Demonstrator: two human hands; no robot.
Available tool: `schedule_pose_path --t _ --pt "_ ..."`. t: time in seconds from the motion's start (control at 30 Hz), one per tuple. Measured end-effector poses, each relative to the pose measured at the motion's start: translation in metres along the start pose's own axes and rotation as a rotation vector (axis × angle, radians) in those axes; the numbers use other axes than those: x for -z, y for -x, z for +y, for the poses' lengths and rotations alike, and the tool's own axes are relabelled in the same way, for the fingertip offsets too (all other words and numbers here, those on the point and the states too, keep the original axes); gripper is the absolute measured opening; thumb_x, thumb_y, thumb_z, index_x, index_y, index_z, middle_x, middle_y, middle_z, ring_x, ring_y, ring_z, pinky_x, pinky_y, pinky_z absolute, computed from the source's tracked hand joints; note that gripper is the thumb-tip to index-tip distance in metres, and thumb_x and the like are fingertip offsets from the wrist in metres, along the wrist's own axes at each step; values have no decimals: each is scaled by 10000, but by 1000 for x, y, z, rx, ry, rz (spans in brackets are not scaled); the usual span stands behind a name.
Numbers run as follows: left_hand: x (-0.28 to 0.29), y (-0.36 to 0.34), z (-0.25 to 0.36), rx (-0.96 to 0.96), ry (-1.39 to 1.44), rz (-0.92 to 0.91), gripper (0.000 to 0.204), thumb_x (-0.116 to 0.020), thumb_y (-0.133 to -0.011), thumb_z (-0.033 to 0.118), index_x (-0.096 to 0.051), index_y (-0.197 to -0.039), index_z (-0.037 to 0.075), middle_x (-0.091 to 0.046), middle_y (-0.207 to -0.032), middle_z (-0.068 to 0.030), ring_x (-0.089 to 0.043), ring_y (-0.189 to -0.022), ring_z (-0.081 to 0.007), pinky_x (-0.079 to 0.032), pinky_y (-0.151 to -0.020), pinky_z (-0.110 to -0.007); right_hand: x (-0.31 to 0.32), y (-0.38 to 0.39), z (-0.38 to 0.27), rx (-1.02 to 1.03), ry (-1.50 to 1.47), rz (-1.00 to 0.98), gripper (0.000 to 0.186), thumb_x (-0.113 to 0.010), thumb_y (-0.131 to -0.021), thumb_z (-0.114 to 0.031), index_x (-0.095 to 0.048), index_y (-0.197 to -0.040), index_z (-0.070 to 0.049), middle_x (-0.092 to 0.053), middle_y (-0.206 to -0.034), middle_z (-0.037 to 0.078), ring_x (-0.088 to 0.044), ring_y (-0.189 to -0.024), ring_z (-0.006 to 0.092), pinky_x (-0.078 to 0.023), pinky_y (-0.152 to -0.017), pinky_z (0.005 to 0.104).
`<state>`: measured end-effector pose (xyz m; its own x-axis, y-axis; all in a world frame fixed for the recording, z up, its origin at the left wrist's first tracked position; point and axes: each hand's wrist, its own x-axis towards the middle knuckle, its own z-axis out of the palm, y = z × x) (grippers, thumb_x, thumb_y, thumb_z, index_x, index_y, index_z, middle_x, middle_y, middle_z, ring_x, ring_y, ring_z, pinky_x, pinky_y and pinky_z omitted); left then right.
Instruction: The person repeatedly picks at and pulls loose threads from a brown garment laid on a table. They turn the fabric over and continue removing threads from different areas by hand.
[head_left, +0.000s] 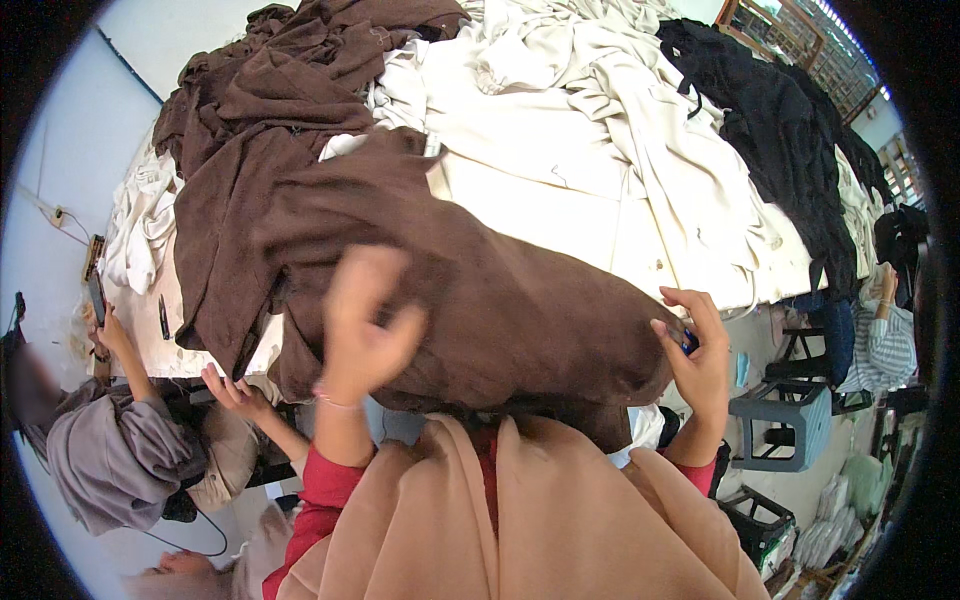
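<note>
A dark brown fabric piece (500, 290) lies spread in front of me, its near edge hanging over the table's front. Above its left-middle part is my left hand (370, 325), smeared by motion, so its fingers and any touch on the cloth are unclear. At the right end of the brown fabric, my right hand (700, 350) is curled round a small blue-and-dark object (689, 342), mostly hidden by the fingers. Its thumb and index finger are beside the fabric's edge.
Brown cloth (270, 90) is heaped at the back left, cream cloth (560, 130) in the middle, black cloth (760, 120) at right. Dark snips (164, 318) lie on the left tabletop. Co-workers (120, 450) sit close at left; another person (885, 345) and a grey stool (785, 425) are at right.
</note>
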<state>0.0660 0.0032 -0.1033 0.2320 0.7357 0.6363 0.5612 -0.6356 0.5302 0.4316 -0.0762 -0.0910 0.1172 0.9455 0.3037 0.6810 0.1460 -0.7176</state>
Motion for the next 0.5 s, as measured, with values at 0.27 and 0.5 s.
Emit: schedule_pose_path --t 0.27,0.5 --pt "-50 19 26 -1 21 -452 328 -719 -787 197 -702 -1076 44 -711 -1002 -193 -672 -935 -424 -543 -837 -483 -28 -19 -14 93 14 -114 371 -622 -774 95 -700 -1113 -35 -661 -1033 135 -669 -918 311 -531 -799 338" --pt "-47 28 16 63 70 -481 338 -736 -760 213 -719 -1055 48 -703 -1043 -191 -645 -1027 -425 -516 -907 -495 -73 -39 -14 148 -147 -236 419 -616 -736 82 -687 -1137 -21 -655 -1235 152 -640 -1116 389 -523 -939 407"
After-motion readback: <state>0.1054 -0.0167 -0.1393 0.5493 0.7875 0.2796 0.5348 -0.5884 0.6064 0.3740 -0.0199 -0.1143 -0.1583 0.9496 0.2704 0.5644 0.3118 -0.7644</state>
